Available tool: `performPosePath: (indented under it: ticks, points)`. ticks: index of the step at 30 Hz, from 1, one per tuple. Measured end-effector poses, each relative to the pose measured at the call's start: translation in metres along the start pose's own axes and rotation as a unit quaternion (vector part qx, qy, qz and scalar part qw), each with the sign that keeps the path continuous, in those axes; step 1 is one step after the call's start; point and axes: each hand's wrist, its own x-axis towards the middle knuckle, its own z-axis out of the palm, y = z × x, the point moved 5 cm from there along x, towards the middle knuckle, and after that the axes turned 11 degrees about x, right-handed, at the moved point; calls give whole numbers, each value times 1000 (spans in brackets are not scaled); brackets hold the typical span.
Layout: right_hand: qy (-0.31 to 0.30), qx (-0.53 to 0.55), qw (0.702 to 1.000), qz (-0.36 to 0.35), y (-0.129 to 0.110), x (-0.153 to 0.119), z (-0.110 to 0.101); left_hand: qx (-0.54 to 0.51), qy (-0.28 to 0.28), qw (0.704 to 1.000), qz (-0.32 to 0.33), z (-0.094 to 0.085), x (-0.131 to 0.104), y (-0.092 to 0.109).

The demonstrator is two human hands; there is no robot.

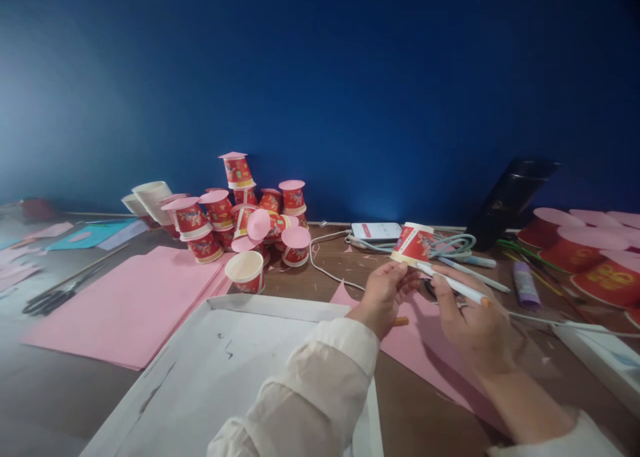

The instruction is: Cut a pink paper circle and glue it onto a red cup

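My left hand (384,296) grips a small red patterned paper cup (414,241) by its rim. The cup is turned over, its pale bottom facing up, and tilts a little. In the fingers of my right hand (473,324) is a white marker (457,286) with an orange end; its tip is at the cup's rim, though whether it touches I cannot tell. Just below my left hand an orange piece (401,322) shows, partly hidden. Under both hands lies a pink paper sheet (435,357).
Red cups with pink paper discs (200,217) stand stacked at the back left. A white tray (285,309) lies in front, beside pink sheets (130,297) and scissors (55,299). Behind my hands are a phone (376,231), cables (455,244) and a dark bottle (515,200).
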Motion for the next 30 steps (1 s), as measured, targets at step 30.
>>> performPosePath:
  ticks: [30]
  points:
    - [5,-10,1000,2,1,1,-1,24,-14,1000,2,0,0,-1]
